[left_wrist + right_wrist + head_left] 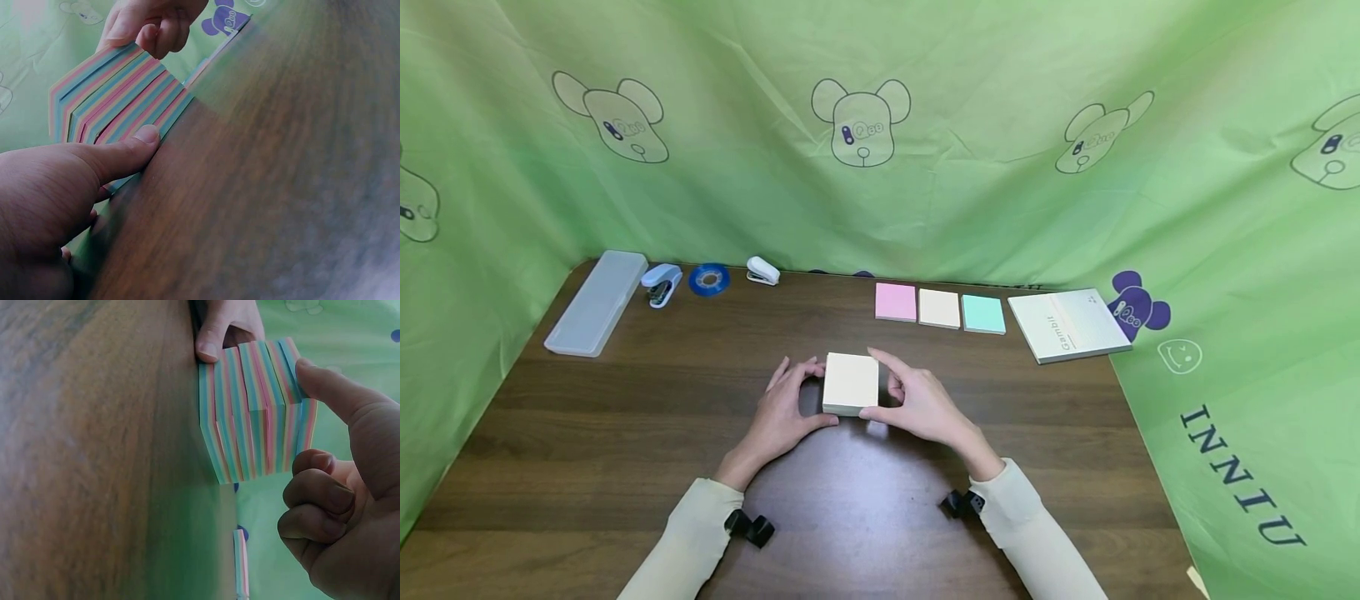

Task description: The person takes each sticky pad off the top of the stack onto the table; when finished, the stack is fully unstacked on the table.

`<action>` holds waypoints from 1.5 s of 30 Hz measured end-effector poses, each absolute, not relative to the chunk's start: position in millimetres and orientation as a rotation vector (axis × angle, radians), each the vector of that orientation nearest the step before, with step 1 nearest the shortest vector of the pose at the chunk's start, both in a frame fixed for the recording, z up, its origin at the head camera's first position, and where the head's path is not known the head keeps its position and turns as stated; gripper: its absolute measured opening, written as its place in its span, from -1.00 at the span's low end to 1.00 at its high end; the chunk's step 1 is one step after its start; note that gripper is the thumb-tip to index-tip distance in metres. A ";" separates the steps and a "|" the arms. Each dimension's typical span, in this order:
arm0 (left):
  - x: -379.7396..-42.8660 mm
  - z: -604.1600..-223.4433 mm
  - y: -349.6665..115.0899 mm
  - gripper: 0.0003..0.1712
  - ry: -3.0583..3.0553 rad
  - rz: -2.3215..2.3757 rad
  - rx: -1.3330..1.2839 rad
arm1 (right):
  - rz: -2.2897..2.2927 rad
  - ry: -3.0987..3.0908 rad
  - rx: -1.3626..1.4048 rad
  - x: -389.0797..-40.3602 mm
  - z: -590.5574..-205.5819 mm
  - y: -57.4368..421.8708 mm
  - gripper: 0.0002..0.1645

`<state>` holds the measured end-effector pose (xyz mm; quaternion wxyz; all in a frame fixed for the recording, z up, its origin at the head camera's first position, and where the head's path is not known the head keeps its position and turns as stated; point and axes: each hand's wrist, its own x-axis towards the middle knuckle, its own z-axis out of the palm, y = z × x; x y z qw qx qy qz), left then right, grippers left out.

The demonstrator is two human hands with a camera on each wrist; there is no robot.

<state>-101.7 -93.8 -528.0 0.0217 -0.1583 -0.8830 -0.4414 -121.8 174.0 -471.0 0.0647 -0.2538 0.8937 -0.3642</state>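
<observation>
A tall block of sticky notes [851, 382] stands near the middle of the table, cream on top. Its sides show pink, yellow and blue-green stripes in the left wrist view, and the layers [253, 425] are slightly out of line. My left hand [784, 410] grips the lower part of the block from the left, thumb at the near side and fingers toward the back. From the right, my right hand [925, 404] holds the upper part between thumb and index finger, while its other fingers [312, 500] are curled in beside the block.
Behind the block lie a pink pad [895, 302], a cream pad [939, 308] and a mint pad [983, 314], with a white Gambit book [1070, 323] to their right. Back left are a translucent case [597, 304], blue stapler [662, 283], blue tape roll [709, 280] and white stapler [763, 271].
</observation>
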 end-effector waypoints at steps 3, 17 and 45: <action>-102.0 -527.5 -93.6 -0.11 -2.742 -1.366 -0.482 | -1.090 2.698 -0.771 -122.8 -470.8 175.5 0.07; -103.6 -527.5 -93.4 -0.10 -2.747 -1.357 -0.476 | -1.028 2.717 -0.763 -124.4 -462.5 181.0 0.09; -102.9 -530.0 -94.8 -0.11 -2.713 -1.353 -0.496 | -1.138 2.684 -0.738 -131.8 -465.4 191.7 -0.08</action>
